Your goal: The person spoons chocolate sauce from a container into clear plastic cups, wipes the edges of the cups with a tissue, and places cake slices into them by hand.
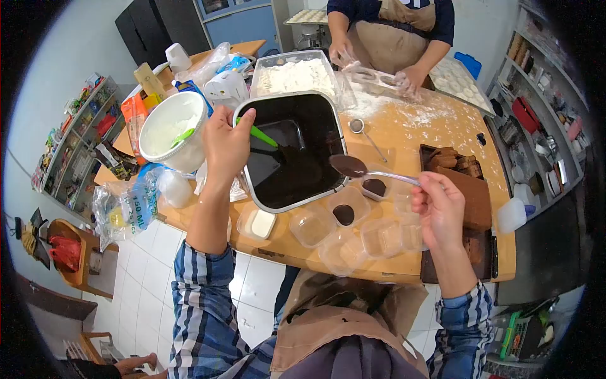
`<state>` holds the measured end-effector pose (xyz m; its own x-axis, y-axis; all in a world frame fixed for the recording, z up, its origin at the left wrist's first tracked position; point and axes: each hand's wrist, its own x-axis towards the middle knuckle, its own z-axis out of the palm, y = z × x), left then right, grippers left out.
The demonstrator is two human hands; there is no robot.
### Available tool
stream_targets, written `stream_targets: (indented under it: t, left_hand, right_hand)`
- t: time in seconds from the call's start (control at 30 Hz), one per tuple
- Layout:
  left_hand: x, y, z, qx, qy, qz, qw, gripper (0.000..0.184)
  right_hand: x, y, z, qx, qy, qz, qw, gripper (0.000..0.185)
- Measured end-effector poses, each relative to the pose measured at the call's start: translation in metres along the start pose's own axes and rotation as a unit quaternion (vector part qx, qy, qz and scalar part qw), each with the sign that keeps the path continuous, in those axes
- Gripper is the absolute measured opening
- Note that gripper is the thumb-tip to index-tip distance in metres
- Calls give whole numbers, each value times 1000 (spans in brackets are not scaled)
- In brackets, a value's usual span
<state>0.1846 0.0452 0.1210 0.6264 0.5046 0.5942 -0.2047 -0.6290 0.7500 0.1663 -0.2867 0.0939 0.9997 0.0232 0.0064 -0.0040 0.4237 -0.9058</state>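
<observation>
My left hand (228,142) is closed on the left rim of a square metal pan (342,129), thumb over the edge. Dark, glossy chocolate liquid (287,174) lies in the tilted pan, and a green-handled utensil (264,136) rests in it by my thumb. Pinched by the handle in my right hand (439,205) is a metal spoon (394,179), its bowl coated or filled with chocolate just off the pan's right edge. Below stand several clear plastic cups (312,228). Dark chocolate covers the bottom of one cup (344,215) and of another (375,187).
Chocolate cake pieces (467,199) lie in a dark tray at right. A white bucket (167,136) stands at left, a flour tub (293,76) behind the pan. A small strainer (357,126) lies on the table. Across it, another person's floury hands (410,79) work with a mould.
</observation>
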Motion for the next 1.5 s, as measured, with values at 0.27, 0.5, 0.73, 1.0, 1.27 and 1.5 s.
stream_targets:
  t: [0.27,0.5,0.73,1.0,1.27,1.5]
  left_hand:
    - [-3,6,1,-16,-5,22,1000,31]
    - [-12,27,-4,37,-5,46,998,30]
    - [-11,28,-7,34,-11,38,999,30]
    - [-9,24,-9,1,-8,23,1000,30]
    - [-4,9,-11,-41,0,10,999,29]
    - [-1,12,-19,15,8,5,1000,27]
  right_hand:
    - [14,44,53,-186,-105,-128,968,14]
    - [20,66,62,-213,-111,-34,970,12]
    - [23,74,50,-74,-59,134,986,14]
    - [19,53,47,-28,-55,131,989,13]
    - [17,36,47,-16,-65,112,991,13]
    - [11,29,46,-15,-80,104,991,15]
